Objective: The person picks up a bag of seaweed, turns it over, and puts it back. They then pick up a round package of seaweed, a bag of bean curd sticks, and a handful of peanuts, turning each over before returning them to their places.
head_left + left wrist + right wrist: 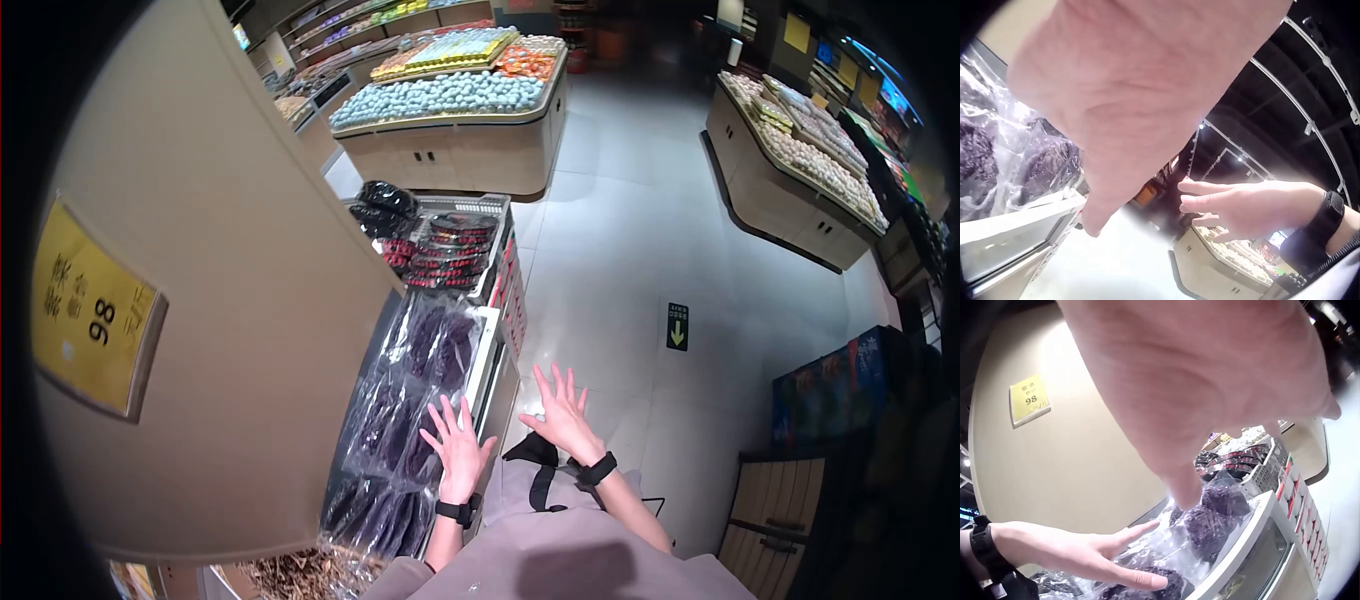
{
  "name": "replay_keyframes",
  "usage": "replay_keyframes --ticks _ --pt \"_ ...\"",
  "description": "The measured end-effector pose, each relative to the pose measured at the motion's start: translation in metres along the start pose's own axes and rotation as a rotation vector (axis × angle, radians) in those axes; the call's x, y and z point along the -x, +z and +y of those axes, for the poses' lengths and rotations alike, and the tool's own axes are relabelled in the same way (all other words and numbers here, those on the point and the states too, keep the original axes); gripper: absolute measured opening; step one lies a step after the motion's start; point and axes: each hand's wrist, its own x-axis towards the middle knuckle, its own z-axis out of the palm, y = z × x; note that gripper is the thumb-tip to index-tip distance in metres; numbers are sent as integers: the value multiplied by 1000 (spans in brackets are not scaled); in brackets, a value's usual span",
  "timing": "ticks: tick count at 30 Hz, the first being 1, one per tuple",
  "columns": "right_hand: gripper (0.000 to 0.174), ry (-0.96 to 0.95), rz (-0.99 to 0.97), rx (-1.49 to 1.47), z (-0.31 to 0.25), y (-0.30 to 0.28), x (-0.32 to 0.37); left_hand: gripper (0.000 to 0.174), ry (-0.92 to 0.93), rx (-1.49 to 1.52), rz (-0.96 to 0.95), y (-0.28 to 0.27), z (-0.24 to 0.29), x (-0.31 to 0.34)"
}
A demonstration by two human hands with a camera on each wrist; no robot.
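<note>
Both hands are held up with fingers spread and nothing in them. In the head view the left hand point(461, 462) is over the edge of a display case with dark purple goods in clear plastic bags point(385, 425). To its right, the right hand point(566, 420) hangs over the floor beside the case. The left wrist view shows the left palm point(1129, 81) large, with the right hand point(1254, 203) beyond it. In the right wrist view the right palm point(1210, 369) fills the top, and the left hand point(1079, 550) appears in front of the bagged goods point(1207, 528).
A beige panel with a yellow price sign point(90, 315) stands at the left. Beyond the case is a grey crate point(495, 205) of packed goods. Farther off are two display islands point(450, 155) point(790, 190). Grey floor point(620, 240) lies between, with a dark cabinet point(775, 510) at lower right.
</note>
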Motion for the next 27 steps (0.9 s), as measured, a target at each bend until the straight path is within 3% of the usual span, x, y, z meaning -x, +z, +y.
replay_keyframes --ticks 8,12,18,19,20,23,27 --pt "97 11 70 48 -5 -28 -94 107 91 52 58 -3 6 -111" --pt "97 -33 45 84 -29 -37 -134 103 41 95 80 -34 2 -153" --pt "94 -80 -66 117 -46 -30 -182 99 -43 115 117 -33 -26 -183" --pt "91 -91 -91 109 -48 -25 -189 80 -56 143 148 -30 -31 -184" --pt "91 -91 -113 107 -47 -20 -196 80 -73 142 133 -28 -35 -185" --pt "76 -180 -301 158 -38 1 -213 43 -83 138 79 -26 -42 -183" --pt "67 -242 -431 51 -40 15 -228 31 -102 134 125 -18 -38 -177"
